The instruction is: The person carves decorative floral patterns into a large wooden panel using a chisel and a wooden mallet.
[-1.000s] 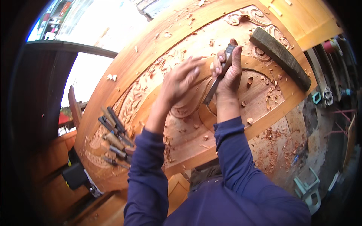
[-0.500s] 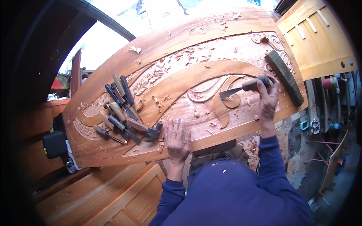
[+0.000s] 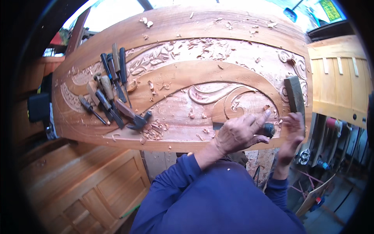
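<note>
The chisel (image 3: 217,126) lies just below the curled scroll (image 3: 236,102) of the carved panel (image 3: 194,146), its blade toward the left and the butt of its dark handle toward the right. The left hand (image 3: 241,132) comes down over its middle, back up, forefinger and thumb apart with the handle butt showing between them. How firmly the other fingers grip is hidden under the palm; a light hold would probably be enough to keep a rounded handle from rolling.

Below and to the right of the scroll, the right hand (image 3: 291,134) is blurred, its fingers apart and loosely bent, with nothing seen inside them. It overlaps the near end of a dark wooden block (image 3: 295,93); whether they touch cannot be told. The block lies right of the scroll, perhaps set there so that it leaves the relief uncovered.

Well left of the scroll, a cluster of carving tools (image 3: 105,86) lies bunched, some across others, likely to stay within reach yet off the scroll. A hammer-like tool (image 3: 139,121) sits at the cluster's side nearer the scroll, beside loose shavings (image 3: 156,129).
</note>
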### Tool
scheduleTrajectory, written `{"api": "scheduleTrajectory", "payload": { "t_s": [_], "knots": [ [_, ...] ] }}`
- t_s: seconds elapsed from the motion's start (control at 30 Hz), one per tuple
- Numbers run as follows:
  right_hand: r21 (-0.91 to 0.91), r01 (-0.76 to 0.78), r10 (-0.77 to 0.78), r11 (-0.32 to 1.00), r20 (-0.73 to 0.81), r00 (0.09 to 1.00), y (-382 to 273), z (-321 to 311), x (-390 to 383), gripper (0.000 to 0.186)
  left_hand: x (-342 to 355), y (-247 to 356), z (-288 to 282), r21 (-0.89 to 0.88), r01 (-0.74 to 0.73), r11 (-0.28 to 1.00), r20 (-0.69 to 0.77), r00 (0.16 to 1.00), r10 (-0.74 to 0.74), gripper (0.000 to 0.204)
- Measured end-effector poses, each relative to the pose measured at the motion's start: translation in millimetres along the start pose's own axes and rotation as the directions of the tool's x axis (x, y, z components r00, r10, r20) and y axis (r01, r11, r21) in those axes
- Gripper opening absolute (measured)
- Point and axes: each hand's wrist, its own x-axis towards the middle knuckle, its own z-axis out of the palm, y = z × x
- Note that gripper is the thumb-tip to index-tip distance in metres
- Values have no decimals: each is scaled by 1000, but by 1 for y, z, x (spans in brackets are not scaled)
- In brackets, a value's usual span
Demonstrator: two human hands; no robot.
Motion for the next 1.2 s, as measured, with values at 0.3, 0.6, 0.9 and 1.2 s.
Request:
{"api": "scheduleTrajectory", "payload": {
  "t_s": [0.3, 0.6, 0.9, 1.2],
  "knots": [
    [-894, 32, 169, 447, 119, 978, 45, -84, 75, 75, 54, -48, 36, 88, 76, 993, -219, 974, -55, 61],
    [239, -459, 476, 856, -18, 879, 32, -87, 88, 49, 60, -72, 35, 83, 183, 980, -271, 950, -155, 64],
    [-221, -223, 272, 949, 227, 935, 22, 26, 44, 80, 54, -75, 16, -50, 153, 987, -219, 963, -161, 56],
    [-235, -273, 311, 933, 142, 940, 22, 43, 15, 90, 45, -81, 13, -124, 70, 990, -131, 988, -86, 55]
  ]
}}
